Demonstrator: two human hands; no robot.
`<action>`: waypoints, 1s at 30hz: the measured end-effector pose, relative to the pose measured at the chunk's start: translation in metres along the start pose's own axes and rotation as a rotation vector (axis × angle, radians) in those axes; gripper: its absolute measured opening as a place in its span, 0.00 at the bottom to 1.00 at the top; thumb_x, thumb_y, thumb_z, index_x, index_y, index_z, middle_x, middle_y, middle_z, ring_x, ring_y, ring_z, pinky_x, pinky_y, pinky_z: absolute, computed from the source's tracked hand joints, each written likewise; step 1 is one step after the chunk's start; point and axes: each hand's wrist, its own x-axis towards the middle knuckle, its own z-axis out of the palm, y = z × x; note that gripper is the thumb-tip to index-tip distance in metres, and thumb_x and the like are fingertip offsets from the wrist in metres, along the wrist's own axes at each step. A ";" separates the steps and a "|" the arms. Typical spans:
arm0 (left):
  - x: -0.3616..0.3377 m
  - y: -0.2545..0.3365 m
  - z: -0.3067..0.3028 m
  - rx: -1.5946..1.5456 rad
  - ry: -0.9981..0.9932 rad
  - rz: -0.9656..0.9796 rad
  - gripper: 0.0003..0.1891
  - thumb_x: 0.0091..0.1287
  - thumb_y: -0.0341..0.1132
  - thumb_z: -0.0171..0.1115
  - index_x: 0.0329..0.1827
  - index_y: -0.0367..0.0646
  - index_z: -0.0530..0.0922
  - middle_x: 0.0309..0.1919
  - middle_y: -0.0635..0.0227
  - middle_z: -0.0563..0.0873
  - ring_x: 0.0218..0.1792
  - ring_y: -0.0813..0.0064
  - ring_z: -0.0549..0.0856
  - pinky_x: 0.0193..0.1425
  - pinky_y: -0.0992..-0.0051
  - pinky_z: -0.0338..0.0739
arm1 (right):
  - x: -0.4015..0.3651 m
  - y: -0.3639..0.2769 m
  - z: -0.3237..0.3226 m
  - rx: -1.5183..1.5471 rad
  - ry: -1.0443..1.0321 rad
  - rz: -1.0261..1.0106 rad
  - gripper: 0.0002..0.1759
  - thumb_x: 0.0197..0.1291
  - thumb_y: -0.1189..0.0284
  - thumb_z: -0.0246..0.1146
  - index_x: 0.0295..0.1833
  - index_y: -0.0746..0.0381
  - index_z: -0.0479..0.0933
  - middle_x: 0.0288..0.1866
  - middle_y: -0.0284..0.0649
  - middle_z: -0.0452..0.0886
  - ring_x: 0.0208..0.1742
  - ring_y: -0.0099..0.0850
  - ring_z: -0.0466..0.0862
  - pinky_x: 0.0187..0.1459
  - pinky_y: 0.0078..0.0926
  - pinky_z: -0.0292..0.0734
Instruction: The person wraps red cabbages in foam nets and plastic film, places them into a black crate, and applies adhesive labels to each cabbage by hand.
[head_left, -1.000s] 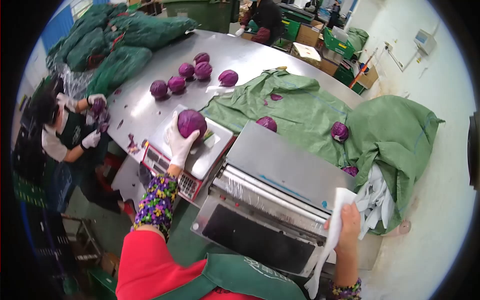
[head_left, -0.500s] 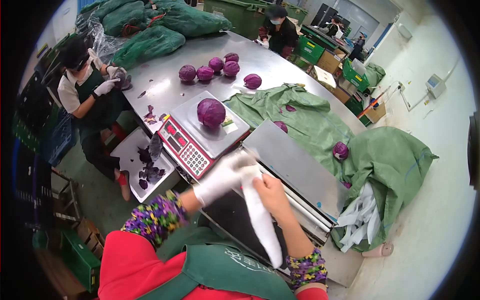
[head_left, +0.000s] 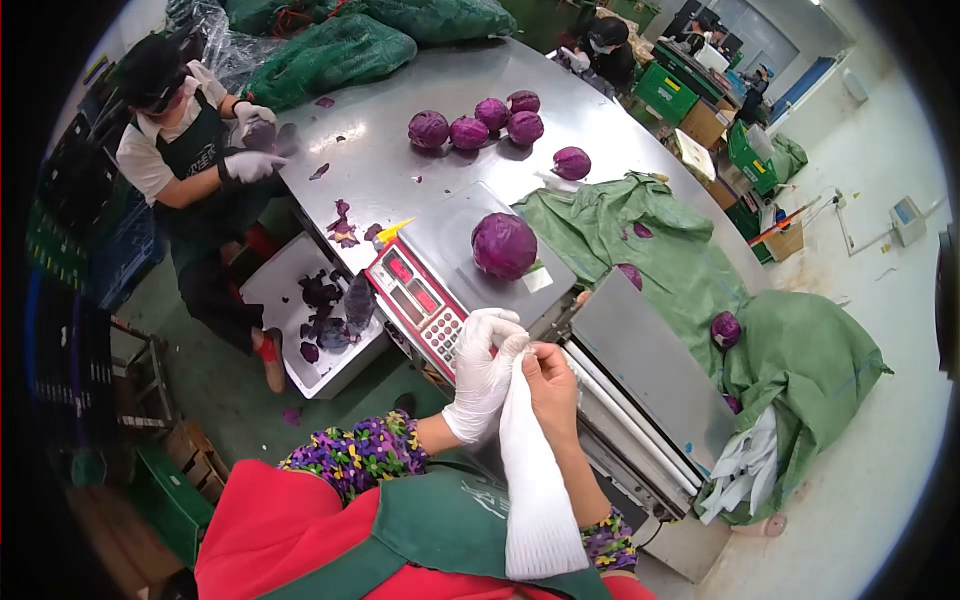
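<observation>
My left hand (head_left: 484, 372), in a thin white glove, pinches the top end of a long white sleeve (head_left: 540, 480). My bare right hand (head_left: 552, 388) grips the same end from the other side, its thumb and fingers pressed together. The sleeve hangs down over my apron and has a ribbed lower edge. Just beyond my hands stands a red and silver digital scale (head_left: 420, 300) with its display lit. A red cabbage (head_left: 504, 246) rests on its pan.
Several red cabbages (head_left: 470, 133) sit on the steel table (head_left: 370, 190). Green sacking (head_left: 640, 230) lies right; a green sack (head_left: 810, 350) holds white strips (head_left: 748, 465). A flat-topped machine (head_left: 645, 365) stands beside the scale. At left, a co-worker (head_left: 200, 160) handles cabbage above a white bin (head_left: 290, 270).
My hands have come together at the sleeve's top, and the sleeve now hangs straighter and wider. The view has shifted, so the table and scale appear further right.
</observation>
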 end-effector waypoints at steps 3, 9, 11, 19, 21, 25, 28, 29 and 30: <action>0.029 -0.014 -0.013 -0.117 -0.018 0.040 0.06 0.65 0.30 0.60 0.35 0.38 0.73 0.31 0.68 0.76 0.33 0.76 0.77 0.43 0.78 0.73 | 0.031 0.019 0.007 -0.520 0.156 -0.430 0.10 0.63 0.68 0.64 0.44 0.62 0.74 0.40 0.32 0.77 0.41 0.21 0.76 0.45 0.19 0.71; 0.072 -0.025 -0.056 -0.547 -0.716 -1.025 0.12 0.71 0.34 0.54 0.54 0.42 0.74 0.39 0.67 0.82 0.40 0.82 0.81 0.45 0.79 0.77 | 0.060 -0.005 0.001 0.526 0.213 0.153 0.08 0.69 0.67 0.55 0.45 0.60 0.68 0.35 0.34 0.74 0.39 0.25 0.78 0.45 0.29 0.76; 0.088 -0.016 -0.082 -0.519 -1.157 -1.197 0.16 0.65 0.34 0.60 0.55 0.40 0.76 0.42 0.70 0.84 0.44 0.81 0.81 0.49 0.78 0.76 | 0.072 0.000 -0.028 0.495 -0.034 0.228 0.13 0.66 0.66 0.58 0.49 0.62 0.69 0.38 0.37 0.76 0.42 0.29 0.79 0.48 0.31 0.75; 0.232 -0.106 -0.063 0.721 -0.331 -0.092 0.10 0.63 0.39 0.58 0.40 0.42 0.77 0.26 0.56 0.84 0.29 0.63 0.85 0.36 0.68 0.78 | 0.199 -0.013 -0.014 -1.021 0.227 -0.069 0.18 0.59 0.62 0.58 0.37 0.69 0.77 0.28 0.52 0.80 0.32 0.38 0.83 0.38 0.37 0.75; 0.238 -0.165 -0.052 1.109 -0.471 0.102 0.09 0.63 0.40 0.57 0.41 0.46 0.78 0.26 0.54 0.83 0.31 0.53 0.84 0.36 0.60 0.77 | 0.232 0.029 -0.027 -1.047 0.336 -0.077 0.17 0.61 0.64 0.57 0.39 0.70 0.77 0.30 0.53 0.81 0.34 0.38 0.83 0.39 0.37 0.76; 0.186 -0.186 -0.047 0.881 -0.589 0.207 0.12 0.66 0.44 0.55 0.42 0.48 0.78 0.33 0.51 0.84 0.37 0.53 0.84 0.41 0.59 0.77 | 0.222 0.097 -0.019 0.279 0.357 0.402 0.17 0.65 0.66 0.52 0.49 0.71 0.73 0.43 0.51 0.80 0.39 0.40 0.81 0.41 0.35 0.75; 0.163 -0.143 -0.062 0.457 -0.570 -0.094 0.16 0.68 0.46 0.52 0.49 0.46 0.78 0.43 0.53 0.84 0.46 0.56 0.83 0.47 0.62 0.78 | 0.182 0.099 -0.010 -0.023 0.404 0.079 0.14 0.69 0.66 0.49 0.49 0.67 0.72 0.43 0.40 0.81 0.38 0.30 0.81 0.43 0.32 0.75; 0.151 -0.147 -0.068 -0.196 -0.578 -0.713 0.19 0.70 0.48 0.49 0.53 0.44 0.76 0.48 0.55 0.83 0.49 0.57 0.82 0.52 0.64 0.77 | 0.147 0.049 0.015 -0.037 0.337 0.034 0.13 0.68 0.68 0.51 0.46 0.67 0.73 0.39 0.37 0.79 0.36 0.25 0.77 0.42 0.25 0.71; 0.139 -0.150 -0.073 -0.884 -0.489 -1.296 0.23 0.72 0.50 0.46 0.57 0.42 0.75 0.53 0.56 0.82 0.53 0.59 0.80 0.56 0.65 0.77 | 0.116 0.012 0.033 -0.048 0.271 -0.003 0.11 0.67 0.69 0.52 0.43 0.66 0.73 0.34 0.33 0.77 0.34 0.20 0.72 0.40 0.19 0.68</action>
